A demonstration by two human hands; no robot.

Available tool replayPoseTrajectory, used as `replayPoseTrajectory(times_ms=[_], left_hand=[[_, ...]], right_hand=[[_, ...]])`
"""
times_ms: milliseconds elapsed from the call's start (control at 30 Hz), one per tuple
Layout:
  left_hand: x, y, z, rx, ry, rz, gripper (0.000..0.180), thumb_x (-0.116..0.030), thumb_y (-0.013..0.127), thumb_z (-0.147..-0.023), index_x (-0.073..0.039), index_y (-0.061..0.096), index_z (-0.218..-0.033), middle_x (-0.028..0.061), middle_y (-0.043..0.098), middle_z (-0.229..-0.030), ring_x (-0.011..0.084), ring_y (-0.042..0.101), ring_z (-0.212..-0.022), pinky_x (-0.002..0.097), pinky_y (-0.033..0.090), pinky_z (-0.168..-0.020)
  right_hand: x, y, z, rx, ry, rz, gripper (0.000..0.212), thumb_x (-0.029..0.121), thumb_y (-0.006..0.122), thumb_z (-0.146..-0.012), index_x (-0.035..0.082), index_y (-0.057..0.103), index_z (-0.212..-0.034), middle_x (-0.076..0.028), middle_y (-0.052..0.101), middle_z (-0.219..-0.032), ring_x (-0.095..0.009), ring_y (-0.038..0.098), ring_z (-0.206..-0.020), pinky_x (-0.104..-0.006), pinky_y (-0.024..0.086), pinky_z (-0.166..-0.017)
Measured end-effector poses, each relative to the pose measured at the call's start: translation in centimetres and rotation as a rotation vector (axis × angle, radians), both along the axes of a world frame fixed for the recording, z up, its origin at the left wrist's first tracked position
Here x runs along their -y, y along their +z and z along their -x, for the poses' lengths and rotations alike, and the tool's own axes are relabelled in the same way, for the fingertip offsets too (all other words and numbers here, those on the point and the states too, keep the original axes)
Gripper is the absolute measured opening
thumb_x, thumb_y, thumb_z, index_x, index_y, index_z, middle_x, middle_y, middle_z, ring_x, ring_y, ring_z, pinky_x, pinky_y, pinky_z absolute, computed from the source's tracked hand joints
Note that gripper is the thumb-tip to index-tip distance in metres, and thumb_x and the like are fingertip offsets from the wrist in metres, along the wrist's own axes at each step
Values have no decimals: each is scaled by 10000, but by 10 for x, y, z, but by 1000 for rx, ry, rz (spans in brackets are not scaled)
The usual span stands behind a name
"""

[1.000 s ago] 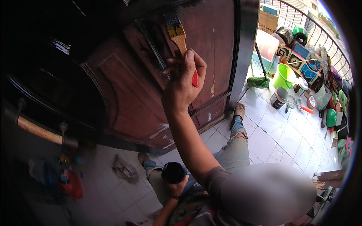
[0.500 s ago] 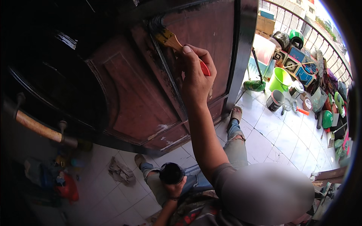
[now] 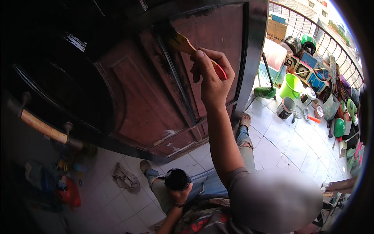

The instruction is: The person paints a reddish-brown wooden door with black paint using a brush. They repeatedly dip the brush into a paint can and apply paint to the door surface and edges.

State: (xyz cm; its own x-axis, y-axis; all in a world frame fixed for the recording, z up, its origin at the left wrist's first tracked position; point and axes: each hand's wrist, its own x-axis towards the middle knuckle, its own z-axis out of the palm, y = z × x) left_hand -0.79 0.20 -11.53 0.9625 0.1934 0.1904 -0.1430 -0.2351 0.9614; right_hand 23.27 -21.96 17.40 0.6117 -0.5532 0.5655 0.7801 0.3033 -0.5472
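My right hand [image 3: 215, 82] grips a paintbrush [image 3: 186, 44] with a wooden, red-tipped handle. Its dark bristles rest at the upper part of a brown panelled door [image 3: 144, 91], against the black-painted edge of a recessed panel. Black paint covers the door's left and upper parts, with wet shine on it; several panels are still reddish brown. Low down, near my lap, my left hand [image 3: 182, 194] is wrapped round a round container [image 3: 177, 179] that looks black inside. How full it is cannot be made out.
A long wooden door handle [image 3: 43, 126] sticks out at the left. On the white tiles lie a grey rag [image 3: 125, 178] and a red bag [image 3: 69, 192]. To the right stand a green bucket [image 3: 290, 85], a paint can [image 3: 286, 107], helmets [image 3: 308, 43] and clutter by a railing.
My right hand and the paintbrush have shifted slightly right and downward along the panel edge. My left hand keeps its hold on the container.
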Motion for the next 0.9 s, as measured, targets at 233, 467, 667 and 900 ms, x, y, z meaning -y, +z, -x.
replayPoseTrajectory(times_ms=[233,467,667,900], left_hand=[[-3,-13,-1,24,-32,-83,858,-144,924,-627,-6,461,-1337,110,607,-1249,232,616,-1145,399,433,-1068],[-12,-34,-3,47,-52,-125,928,-166,932,-622,0,410,-1370,135,570,-1288,246,586,-1194,406,420,-1082],[-14,-43,-2,11,-36,-110,928,-163,930,-617,-3,406,-1367,135,569,-1289,249,592,-1191,406,419,-1085],[-9,-41,-6,-57,-89,-40,929,-155,930,-612,-6,398,-1358,135,586,-1263,244,611,-1156,394,454,-1049]], right_hand=[[38,-5,-16,-12,152,151,177,159,728,-931,-2,694,-994,-51,701,-812,-71,620,-628,-203,476,-521],[73,14,-6,-17,78,323,206,175,760,-908,-1,696,-994,-58,693,-773,-92,642,-623,-211,465,-498],[113,48,-27,-66,25,666,253,225,746,-920,20,690,-1057,-52,716,-817,-98,667,-660,-208,473,-510],[128,76,-56,64,137,743,210,181,700,-947,11,689,-1069,-70,726,-851,-103,663,-666,-212,460,-512]])
